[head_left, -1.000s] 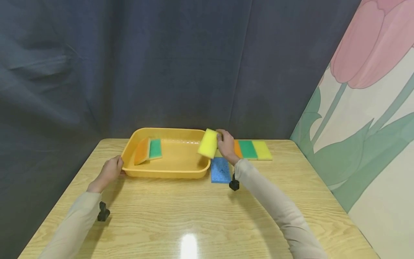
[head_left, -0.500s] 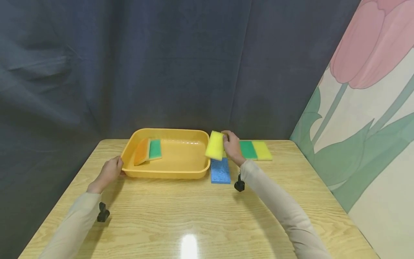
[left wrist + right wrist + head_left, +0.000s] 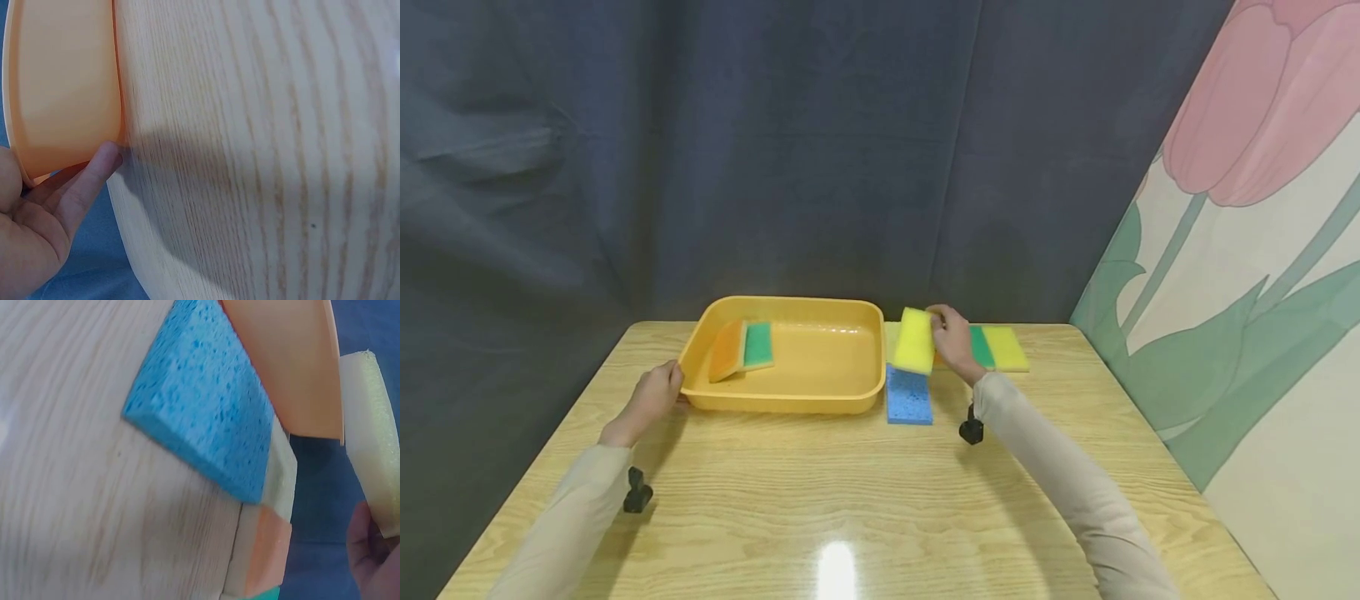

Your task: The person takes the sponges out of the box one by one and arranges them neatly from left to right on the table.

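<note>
At the left end of a yellow plastic tub point(image 3: 827, 362), my left hand point(image 3: 655, 393) grips the rim, thumb above and fingers along the outside in the left wrist view. My right hand point(image 3: 955, 340) pinches a yellow sponge point(image 3: 914, 342) by its right edge, tilted and raised just right of the tub. Inside the tub, an orange sponge point(image 3: 726, 353) leans on a green sponge point(image 3: 757, 343) at the left. A speckled blue sponge point(image 3: 908, 397) lies on the table against the tub's right side, below the held sponge.
Along the table's back edge lie a pale sponge point(image 3: 282, 478) and an orange sponge point(image 3: 270, 550), both partly hidden in the head view. Further right sit a green sponge point(image 3: 981, 347) and another yellow sponge point(image 3: 1006, 348). A dark curtain point(image 3: 820, 167) hangs right behind the table point(image 3: 760, 508).
My right hand has moved right with the yellow sponge, from over the tub's right rim to beside it. The left hand and the tub have stayed in place.
</note>
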Action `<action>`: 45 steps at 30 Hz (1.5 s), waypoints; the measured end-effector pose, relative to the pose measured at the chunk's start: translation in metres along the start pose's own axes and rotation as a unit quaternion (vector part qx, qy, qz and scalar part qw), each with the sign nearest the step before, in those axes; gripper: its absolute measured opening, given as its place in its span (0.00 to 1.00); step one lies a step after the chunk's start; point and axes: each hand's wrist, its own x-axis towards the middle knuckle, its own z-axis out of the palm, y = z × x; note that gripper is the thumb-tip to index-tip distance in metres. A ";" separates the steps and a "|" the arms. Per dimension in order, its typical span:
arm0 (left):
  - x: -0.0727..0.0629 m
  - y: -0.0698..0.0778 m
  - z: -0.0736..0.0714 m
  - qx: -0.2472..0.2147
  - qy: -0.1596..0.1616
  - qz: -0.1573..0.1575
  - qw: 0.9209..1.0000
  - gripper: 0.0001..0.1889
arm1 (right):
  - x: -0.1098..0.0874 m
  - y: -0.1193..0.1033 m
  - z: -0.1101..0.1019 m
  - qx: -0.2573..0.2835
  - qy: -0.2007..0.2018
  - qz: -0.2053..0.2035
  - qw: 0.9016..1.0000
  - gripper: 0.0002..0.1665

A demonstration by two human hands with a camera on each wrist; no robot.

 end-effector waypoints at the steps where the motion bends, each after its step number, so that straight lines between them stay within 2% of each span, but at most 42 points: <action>1: 0.000 0.000 0.000 -0.005 -0.002 -0.001 1.000 0.20 | -0.001 0.001 -0.002 -0.001 -0.004 0.002 1.000 0.18; 9: 0.002 -0.001 -0.001 0.006 0.000 0.002 1.000 0.19 | -0.008 0.013 -0.013 -0.010 -0.036 0.014 0.999 0.19; 12: 0.001 0.001 -0.001 -0.001 -0.005 0.002 1.000 0.19 | -0.011 0.019 -0.018 -0.027 -0.049 0.012 0.998 0.19; 16: 0.001 0.001 -0.002 0.016 0.003 0.006 1.000 0.18 | -0.014 0.026 -0.025 -0.044 -0.067 0.006 0.997 0.19; 22: -0.001 0.001 -0.001 0.004 -0.006 0.001 1.000 0.18 | -0.018 0.036 -0.032 -0.041 -0.089 0.004 0.995 0.19; 27: -0.001 -0.001 -0.001 0.025 0.001 0.001 1.000 0.18 | -0.020 0.044 -0.035 -0.052 -0.110 0.014 0.992 0.19; 34: -0.001 0.002 -0.001 -0.017 -0.014 -0.008 1.000 0.19 | -0.022 0.048 -0.042 -0.068 -0.121 -0.008 0.990 0.18; 39: 0.001 0.001 -0.002 0.017 0.002 0.004 1.000 0.18 | -0.024 0.054 -0.044 -0.085 -0.130 -0.017 0.988 0.18; 45: 0.002 0.003 -0.004 0.030 0.010 0.008 0.999 0.17 | -0.028 0.060 -0.046 -0.096 -0.156 -0.012 0.983 0.17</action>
